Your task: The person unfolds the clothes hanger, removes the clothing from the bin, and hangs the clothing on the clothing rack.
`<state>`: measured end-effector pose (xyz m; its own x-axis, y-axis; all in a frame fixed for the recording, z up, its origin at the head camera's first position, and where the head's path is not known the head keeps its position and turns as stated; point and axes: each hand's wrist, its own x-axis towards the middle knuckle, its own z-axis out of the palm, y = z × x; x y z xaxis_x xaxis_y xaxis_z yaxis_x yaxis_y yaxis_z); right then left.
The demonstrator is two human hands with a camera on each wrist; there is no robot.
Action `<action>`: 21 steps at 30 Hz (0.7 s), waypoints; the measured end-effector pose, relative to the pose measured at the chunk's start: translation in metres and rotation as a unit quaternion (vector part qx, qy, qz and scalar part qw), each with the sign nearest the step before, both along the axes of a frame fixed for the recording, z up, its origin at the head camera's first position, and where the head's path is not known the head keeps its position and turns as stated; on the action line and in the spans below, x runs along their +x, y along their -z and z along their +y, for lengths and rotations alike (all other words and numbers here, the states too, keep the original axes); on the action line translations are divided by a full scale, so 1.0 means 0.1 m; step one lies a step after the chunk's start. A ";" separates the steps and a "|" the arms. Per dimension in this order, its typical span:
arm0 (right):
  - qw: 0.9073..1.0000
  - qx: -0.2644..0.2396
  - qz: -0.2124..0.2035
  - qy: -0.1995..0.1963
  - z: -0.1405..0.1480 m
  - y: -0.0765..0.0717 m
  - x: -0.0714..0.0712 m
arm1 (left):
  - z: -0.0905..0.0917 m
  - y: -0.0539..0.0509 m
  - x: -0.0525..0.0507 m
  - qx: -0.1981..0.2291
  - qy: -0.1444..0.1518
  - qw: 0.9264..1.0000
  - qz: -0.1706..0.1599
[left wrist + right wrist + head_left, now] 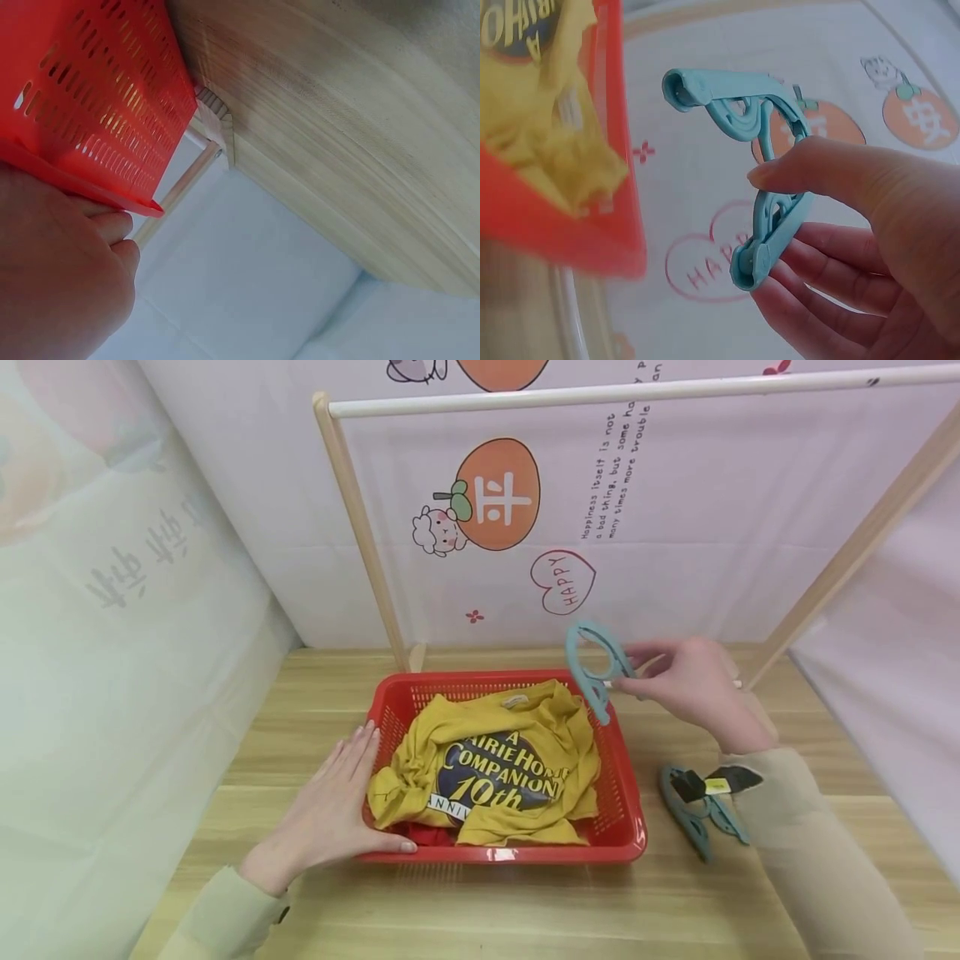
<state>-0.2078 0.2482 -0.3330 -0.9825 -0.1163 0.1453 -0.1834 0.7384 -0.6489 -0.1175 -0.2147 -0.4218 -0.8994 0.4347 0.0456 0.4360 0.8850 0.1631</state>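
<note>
My right hand (pixel 693 681) holds a teal folding clothes hanger (pixel 597 664) above the right rear corner of a red basket (pixel 628 777). In the right wrist view the thumb lies across the middle of the hanger (pixel 780 146), with the fingers behind it. A yellow T-shirt (pixel 517 827) with a dark printed patch lies crumpled in the basket. Some red cloth (pixel 429 835) shows beneath it. My left hand (pixel 330 802) rests on the basket's left front corner, fingers extended along the left rim and thumb on the front rim.
Another teal folding hanger (pixel 686 818) with a black and yellow tag lies on the wooden table (pixel 480 910), right of the basket and beside my right sleeve. Behind the basket stands a wooden rack with a white crossbar (pixel 600 393). Printed white cloth (pixel 675 585) hangs behind and at the sides.
</note>
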 end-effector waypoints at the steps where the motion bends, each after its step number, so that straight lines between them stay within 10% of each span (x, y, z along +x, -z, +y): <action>1: 1.000 -0.008 0.001 -0.007 -0.05 0.00 -0.01 | 0.00 0.00 0.00 0.001 0.000 1.000 0.000; 11: 0.999 -0.038 0.002 -0.038 -0.36 0.04 -0.09 | 0.02 -0.12 -0.01 0.001 0.002 1.000 0.001; 17: 0.998 -0.041 0.013 -0.042 -0.42 0.05 -0.11 | 0.18 -0.51 -0.19 0.088 -0.002 0.996 -0.017; 21: 0.998 -0.044 0.017 -0.046 -0.44 0.06 -0.10 | 0.36 -0.76 -0.37 0.197 -0.024 0.978 -0.058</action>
<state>-0.2181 0.2039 -0.3385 -0.9623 -0.1920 0.1924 -0.2717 0.6575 -0.7027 -0.1543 -0.1789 -0.3457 -0.9272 0.3615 0.0982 0.3545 0.7621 0.5418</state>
